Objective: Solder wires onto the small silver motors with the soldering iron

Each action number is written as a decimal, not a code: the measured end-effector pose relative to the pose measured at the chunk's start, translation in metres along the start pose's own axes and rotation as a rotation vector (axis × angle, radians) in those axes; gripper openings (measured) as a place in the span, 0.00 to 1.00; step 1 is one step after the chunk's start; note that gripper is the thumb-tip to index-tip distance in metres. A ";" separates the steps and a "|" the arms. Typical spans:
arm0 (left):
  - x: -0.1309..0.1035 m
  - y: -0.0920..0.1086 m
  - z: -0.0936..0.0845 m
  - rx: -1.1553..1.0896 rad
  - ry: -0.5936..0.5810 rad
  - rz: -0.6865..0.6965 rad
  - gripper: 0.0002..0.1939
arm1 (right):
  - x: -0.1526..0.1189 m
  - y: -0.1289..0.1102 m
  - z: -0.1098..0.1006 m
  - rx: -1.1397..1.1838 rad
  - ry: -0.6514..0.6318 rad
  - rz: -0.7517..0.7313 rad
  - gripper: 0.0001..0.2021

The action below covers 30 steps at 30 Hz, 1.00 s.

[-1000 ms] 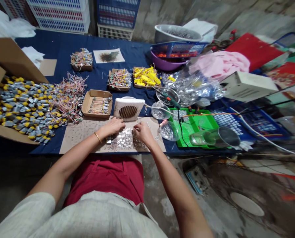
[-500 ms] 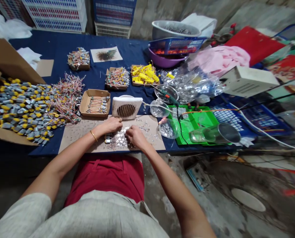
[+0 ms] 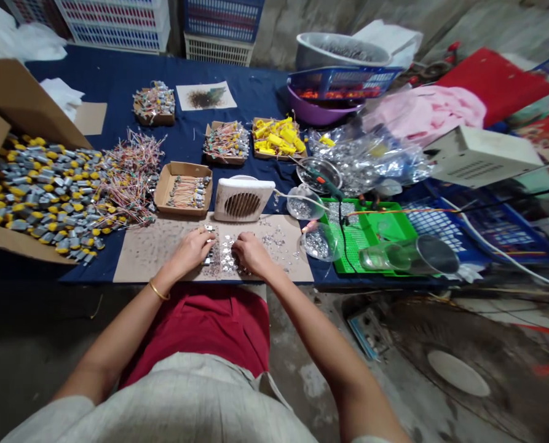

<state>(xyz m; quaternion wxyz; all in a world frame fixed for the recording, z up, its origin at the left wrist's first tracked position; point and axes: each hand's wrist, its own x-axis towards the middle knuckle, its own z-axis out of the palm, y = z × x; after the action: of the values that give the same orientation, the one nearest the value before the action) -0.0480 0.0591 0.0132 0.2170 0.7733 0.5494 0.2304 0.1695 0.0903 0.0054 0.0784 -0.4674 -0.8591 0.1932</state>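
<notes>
My left hand (image 3: 191,252) rests on the cardboard sheet (image 3: 138,255) with its fingers curled over a short row of small silver motors (image 3: 207,261), mostly hidden under the hand. Just to the right lie scattered small metal washers (image 3: 227,258). My right hand (image 3: 251,253) is at the right edge of these washers, fingertips pinched together. Whatever is between those fingertips is too small to make out. Behind both hands stands a white fan with a slatted grille (image 3: 244,200).
Left is an open carton of yellow-capped motors (image 3: 48,191) beside a wired heap (image 3: 133,172). A cardboard tray of wired parts (image 3: 184,189) sits behind. To the right are a bowl of metal bits (image 3: 319,243), a soldering iron (image 3: 318,177) and a green basket (image 3: 385,224).
My left hand has moved left and toward me, from beside the fan down onto the motor row. My right hand stays over the washers, pinched. The camera view has shifted slightly.
</notes>
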 end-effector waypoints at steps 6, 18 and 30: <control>-0.029 0.019 0.005 -0.226 0.083 -0.106 0.10 | -0.016 -0.001 -0.004 0.117 0.166 0.136 0.11; -0.055 0.079 0.033 -1.353 -0.133 -0.604 0.19 | -0.089 -0.079 0.015 1.447 0.476 0.545 0.10; -0.051 0.072 0.035 -1.091 -0.088 -0.430 0.15 | -0.095 -0.063 0.015 1.058 0.456 0.375 0.10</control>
<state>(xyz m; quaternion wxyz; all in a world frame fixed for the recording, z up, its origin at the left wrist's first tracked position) 0.0122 -0.0141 0.0219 0.6480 0.4300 0.4862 0.3984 0.1687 -0.0236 0.0216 0.4472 -0.5379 -0.5109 0.4997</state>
